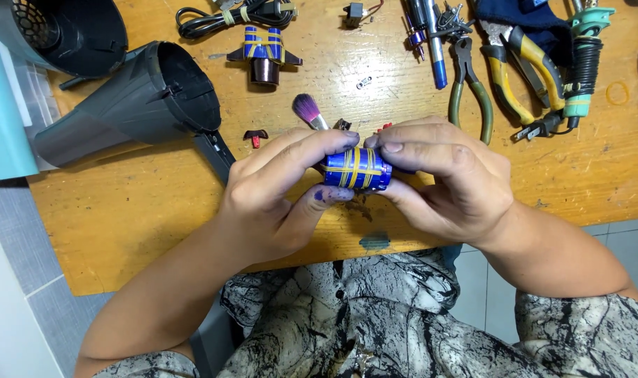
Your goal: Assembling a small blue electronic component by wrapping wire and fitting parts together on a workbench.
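Centrally, I see a small blue cylinder with yellow bands (357, 169) held just above the near edge of the wooden table (123, 224). Left hand (273, 192) pinches its left end, thumb under, fingers over; fingertips stained blue. Right hand (441, 178) curls closed around its right end. Both hands nearly meet over the top. Just behind them, a purple-tipped brush (308, 110). Upper middle: a second blue-and-yellow part on a dark base (264, 56) and a coiled black cord (228, 15). Upper left: black hair-dryer shell (133, 105). Upper right: yellow-handled pliers (518, 66), green-handled pliers (469, 87).
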